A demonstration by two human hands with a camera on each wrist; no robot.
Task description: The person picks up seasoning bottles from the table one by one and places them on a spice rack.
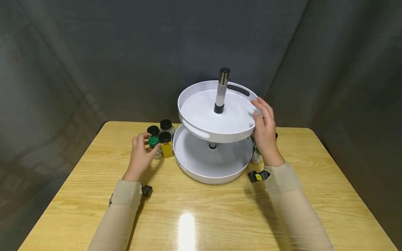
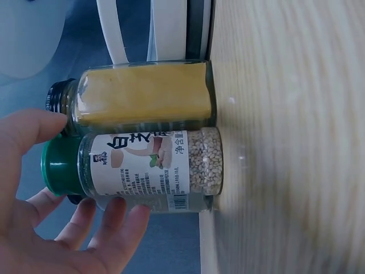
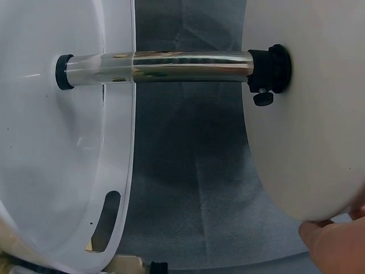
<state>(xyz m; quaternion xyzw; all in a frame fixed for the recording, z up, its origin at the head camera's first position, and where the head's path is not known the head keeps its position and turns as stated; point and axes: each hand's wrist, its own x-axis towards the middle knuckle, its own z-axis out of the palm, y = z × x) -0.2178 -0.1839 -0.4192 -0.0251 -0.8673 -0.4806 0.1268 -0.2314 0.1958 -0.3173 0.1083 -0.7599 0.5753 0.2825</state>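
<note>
My left hand (image 1: 140,157) is at a jar of white sesame seeds (image 2: 142,165) with a green cap (image 1: 153,141). The left wrist view shows the thumb on one side by the cap and the fingers along the other side; the jar stands upright on the table. Against it stands a square jar of yellow powder (image 1: 167,148) with a black lid. My right hand (image 1: 266,130) grips the right rim of the upper tray of a white two-tier turntable stand (image 1: 210,130). That tray looks tilted; its underside hides part of the lower tray (image 1: 213,177).
Two more black-lidded jars (image 1: 166,126) stand behind the left pair, close to the stand. Right of the stand, partly hidden by my right hand, is another small jar (image 1: 257,157). A metal post (image 1: 222,87) rises through the trays. Grey curtains (image 1: 141,62) surround the wooden table (image 1: 176,202).
</note>
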